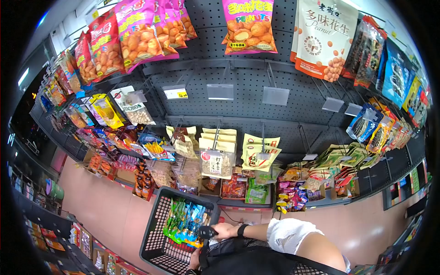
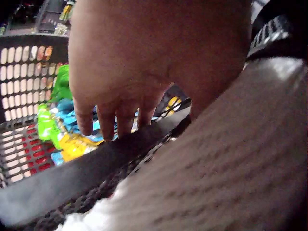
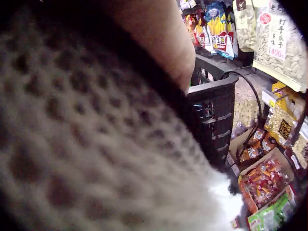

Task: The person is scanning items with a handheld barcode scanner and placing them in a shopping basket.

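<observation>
A black plastic shopping basket (image 1: 152, 222) with lattice walls is held low in front of the body. Green, blue and yellow snack packets (image 1: 185, 220) lie inside it. My left hand (image 2: 159, 57) grips the near rim, its fingers hooked over into the basket and its thumb on the outer side. In the head view only part of the left hand (image 1: 195, 259) shows. My right hand (image 1: 224, 231), a black band at its wrist, holds the basket's right side. In the right wrist view the right hand (image 3: 159, 38) meets the rim, its fingertips hidden.
Pegboard shelving faces me, hung with peanut bags (image 1: 250, 30) and seed bags (image 1: 217, 160). Boxes of wrapped sweets (image 1: 233, 188) line the low shelf just beyond the basket. Another shelf (image 1: 85, 240) stands at the lower left, across pink floor (image 1: 101, 208). A thin black cord (image 3: 257, 98) hangs near the basket's corner.
</observation>
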